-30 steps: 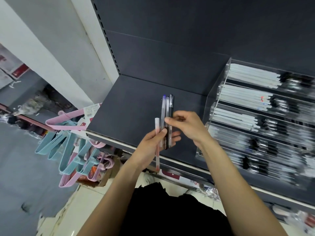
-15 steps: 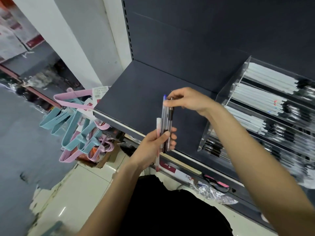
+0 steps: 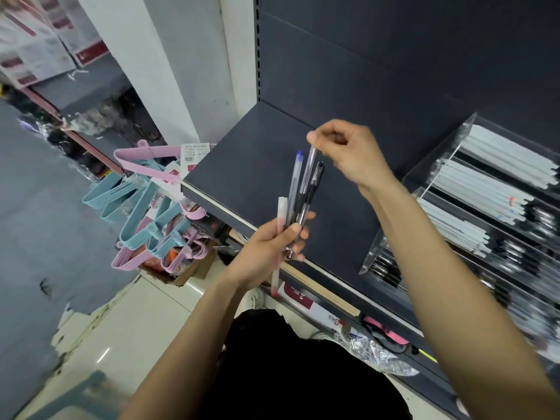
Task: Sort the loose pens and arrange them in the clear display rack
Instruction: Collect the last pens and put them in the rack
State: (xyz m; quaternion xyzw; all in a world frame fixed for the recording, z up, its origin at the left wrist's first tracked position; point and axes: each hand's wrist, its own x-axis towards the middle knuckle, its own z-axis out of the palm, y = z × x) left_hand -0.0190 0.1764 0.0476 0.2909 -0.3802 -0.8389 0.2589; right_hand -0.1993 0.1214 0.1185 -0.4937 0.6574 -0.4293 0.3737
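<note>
While the left hand (image 3: pixel 266 250) is clutching four slim plastic pens (image 3: pixel 298 201) in a fan, the right hand (image 3: pixel 348 153) is pinching the top of one clear barrel (image 3: pixel 307 171) above that fist. Another pen is wearing a blue cap (image 3: pixel 300 155), another a black one (image 3: pixel 318 171). The clear rack (image 3: pixel 436 183), stepped in tiers of packed pens, is sitting right on the dark matte shelf (image 3: pixel 242 183).

Blue-capped pen (image 3: pixel 295 180), black pen (image 3: pixel 312 189), seemingly red-tipped white pen (image 3: pixel 278 241), pink and pale-blue hangers (image 3: pixel 142 213).
</note>
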